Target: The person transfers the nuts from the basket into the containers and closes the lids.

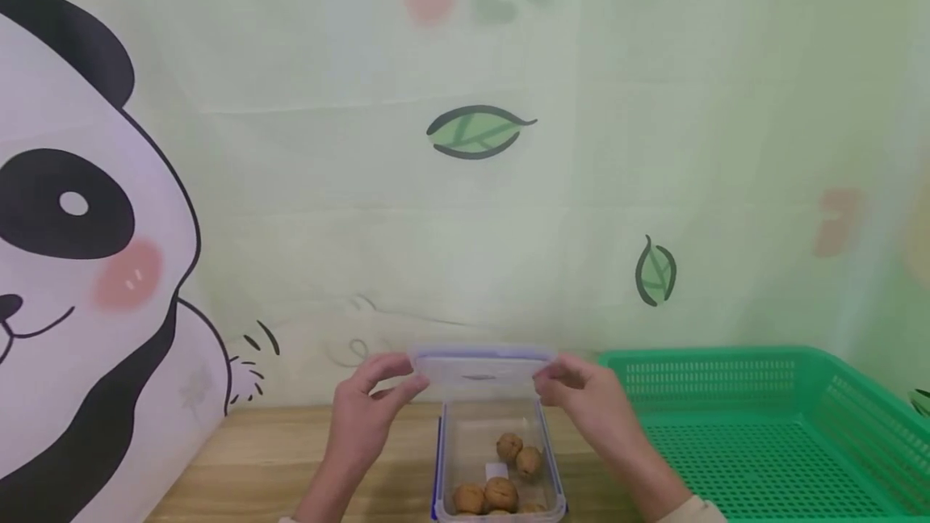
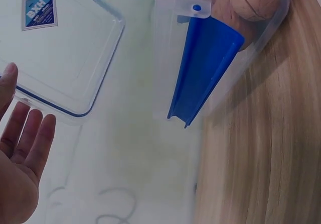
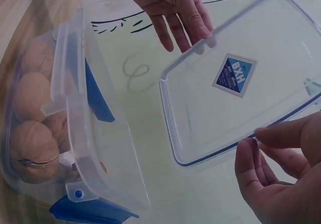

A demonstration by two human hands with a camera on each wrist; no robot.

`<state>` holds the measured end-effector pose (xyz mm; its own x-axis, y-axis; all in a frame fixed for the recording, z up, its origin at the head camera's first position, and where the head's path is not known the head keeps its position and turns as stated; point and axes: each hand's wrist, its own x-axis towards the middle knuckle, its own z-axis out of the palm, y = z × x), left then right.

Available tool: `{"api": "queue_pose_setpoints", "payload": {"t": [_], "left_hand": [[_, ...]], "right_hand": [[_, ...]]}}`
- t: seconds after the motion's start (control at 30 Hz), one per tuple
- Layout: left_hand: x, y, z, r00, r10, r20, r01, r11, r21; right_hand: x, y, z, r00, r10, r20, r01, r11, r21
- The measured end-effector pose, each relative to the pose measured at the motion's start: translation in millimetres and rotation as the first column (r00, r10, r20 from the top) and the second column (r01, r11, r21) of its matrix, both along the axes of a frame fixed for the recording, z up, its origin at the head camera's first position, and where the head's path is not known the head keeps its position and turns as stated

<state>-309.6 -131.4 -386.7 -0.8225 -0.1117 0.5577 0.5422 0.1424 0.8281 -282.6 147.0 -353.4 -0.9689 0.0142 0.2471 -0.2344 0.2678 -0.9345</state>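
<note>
Between both hands, a clear plastic lid (image 3: pixel 200 108) with a blue seal and a "BXH" sticker is held up above the far end of a clear container (image 1: pixel 548 466). My left hand (image 1: pixel 363 406) pinches the lid's left edge between thumb and fingers. On the opposite edge, my right hand (image 1: pixel 592 402) pinches with thumb and fingertips. Several walnuts (image 1: pixel 501 494) lie inside the uncovered container, along with a small white piece (image 1: pixel 497 471). Blue side clips (image 2: pixel 205 68) hang unlatched from the container's sides.
A green plastic basket (image 1: pixel 806 370) with a perforated floor stands to the right. The wood-grain table (image 1: pixel 254 458) ends at a pale backdrop (image 1: pixel 349 184) printed with a panda and leaves.
</note>
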Motion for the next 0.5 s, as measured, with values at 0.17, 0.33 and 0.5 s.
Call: {"api": "queue_pose_setpoints", "payload": {"t": [0.17, 0.33, 0.5], "left_hand": [[3.8, 0.1, 1.6, 0.999, 0.039, 0.036, -0.039, 0.999, -0.001], [6.5, 1.0, 3.5, 0.997, 0.042, 0.067, -0.041, 0.999, -0.016], [7.6, 2.5, 4.3, 0.993, 0.061, 0.101, -0.057, 0.998, -0.039]], "right_hand": [[-0.1, -2.2, 0.2, 1.000, -0.007, -0.023, 0.008, 0.999, 0.036], [-0.1, -2.2, -1.1, 0.998, -0.032, -0.054, 0.032, 0.999, 0.009], [-0.1, -1.9, -3.3, 0.992, -0.061, -0.112, 0.062, 0.998, 0.011]]}}
